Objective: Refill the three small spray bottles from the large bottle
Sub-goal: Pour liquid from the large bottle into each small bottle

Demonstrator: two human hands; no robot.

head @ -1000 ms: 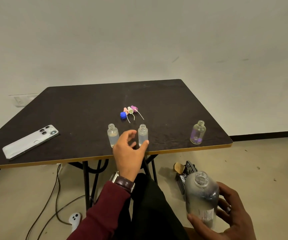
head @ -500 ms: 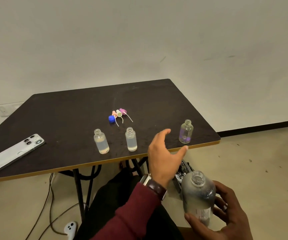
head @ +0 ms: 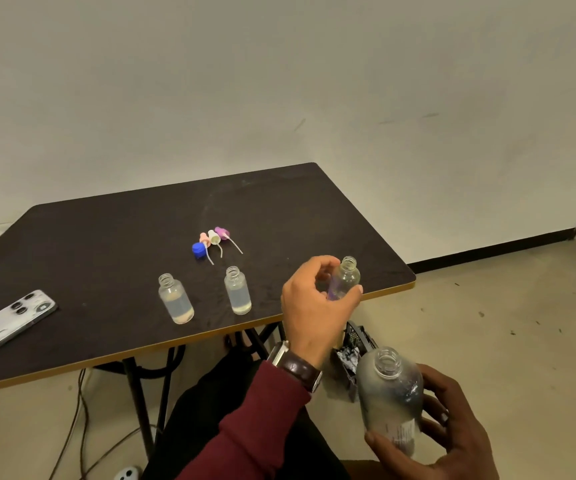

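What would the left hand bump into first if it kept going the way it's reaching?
The left hand already has its fingers around the rightmost small bottle, near the table's corner, so that comes first; whether they touch is unclear.

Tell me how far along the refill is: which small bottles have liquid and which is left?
Done: the left small bottle and the middle small bottle each hold clear liquid, uncapped. In hand: the left hand grips the third small bottle, which looks empty; the right hand holds the open large bottle. Left: fill that bottle, then refit the spray tops lying on the table.
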